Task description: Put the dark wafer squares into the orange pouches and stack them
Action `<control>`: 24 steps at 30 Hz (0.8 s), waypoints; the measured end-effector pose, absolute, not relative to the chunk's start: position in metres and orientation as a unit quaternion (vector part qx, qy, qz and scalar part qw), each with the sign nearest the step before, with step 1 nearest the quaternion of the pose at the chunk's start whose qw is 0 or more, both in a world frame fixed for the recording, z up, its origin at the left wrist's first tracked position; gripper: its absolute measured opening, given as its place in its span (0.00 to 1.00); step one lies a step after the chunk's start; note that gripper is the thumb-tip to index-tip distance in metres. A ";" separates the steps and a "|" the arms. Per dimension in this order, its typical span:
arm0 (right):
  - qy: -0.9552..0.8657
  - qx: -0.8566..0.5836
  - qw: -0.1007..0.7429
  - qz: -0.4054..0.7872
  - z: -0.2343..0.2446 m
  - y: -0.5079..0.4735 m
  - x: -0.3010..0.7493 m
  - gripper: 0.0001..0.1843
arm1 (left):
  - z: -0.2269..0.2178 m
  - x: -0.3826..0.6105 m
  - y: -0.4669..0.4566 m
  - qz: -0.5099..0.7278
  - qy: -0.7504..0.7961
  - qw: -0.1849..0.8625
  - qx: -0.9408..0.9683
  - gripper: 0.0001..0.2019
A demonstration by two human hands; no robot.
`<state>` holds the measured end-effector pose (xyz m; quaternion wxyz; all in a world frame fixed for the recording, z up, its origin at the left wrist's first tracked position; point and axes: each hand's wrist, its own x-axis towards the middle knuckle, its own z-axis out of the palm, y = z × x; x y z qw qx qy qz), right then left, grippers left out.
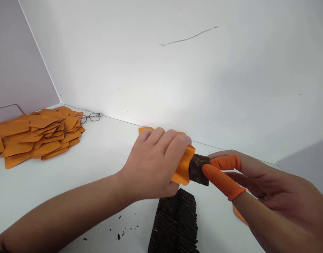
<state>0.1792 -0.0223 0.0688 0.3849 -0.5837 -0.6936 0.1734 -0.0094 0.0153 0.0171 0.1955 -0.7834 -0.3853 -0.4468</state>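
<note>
Left hand grips orange sleeve, right hand pinches brown block; squeeze too hard and it could crumble

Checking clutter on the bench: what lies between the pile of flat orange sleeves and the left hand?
Head view: only bare white tabletop between the pile of flat orange sleeves and the left hand; thin-framed glasses sit behind, beside the pile.

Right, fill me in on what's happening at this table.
A person's left hand wraps an orange sleeve around a dark brown block, while the right hand, with orange finger cots, pinches the block's exposed end. Below lies a tray of dark pieces. A pile of orange sleeves and glasses sit far left.
</note>
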 end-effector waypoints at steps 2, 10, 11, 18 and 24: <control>-0.732 -0.539 0.388 0.152 0.066 -0.022 0.181 0.14 | 0.017 -0.009 0.013 -0.452 -0.380 0.186 -0.785 0.23; -0.690 -0.581 0.425 0.079 0.065 -0.031 0.165 0.15 | 0.016 -0.008 0.018 -0.480 -0.390 0.149 -0.772 0.22; -0.683 -0.585 0.432 0.069 0.066 -0.031 0.164 0.15 | 0.015 -0.007 0.019 -0.493 -0.388 0.156 -0.763 0.22; -0.678 -0.586 0.441 0.058 0.066 -0.030 0.158 0.15 | 0.010 -0.001 0.018 -0.503 -0.397 0.197 -0.742 0.22; -0.742 -0.532 0.406 0.042 0.061 -0.030 0.155 0.13 | 0.009 0.002 0.014 -0.500 -0.398 0.132 -0.758 0.22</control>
